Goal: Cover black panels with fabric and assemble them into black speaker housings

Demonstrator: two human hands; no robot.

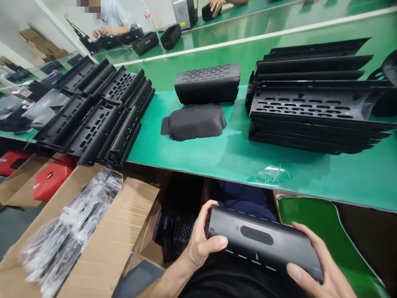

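Between my two hands I hold a black plastic speaker housing (226, 231), tilted over my lap below the table edge. Its upward face has an oval recess and a row of short slots along the near edge. My left hand (201, 240) grips the left end, thumb on top. My right hand (313, 260) wraps the right end, its thumb near the front edge. On the table in front lie a stack of thin black sheets (197, 122) and another black housing (207, 85) with a slotted top.
Slotted black shells stand stacked at the right (297, 105) and lie piled at the left (89, 124). An open cardboard box (114, 236) with plastic-wrapped parts sits below left, near a red case (52, 178). Across the green table (310, 174), other people handle black units.
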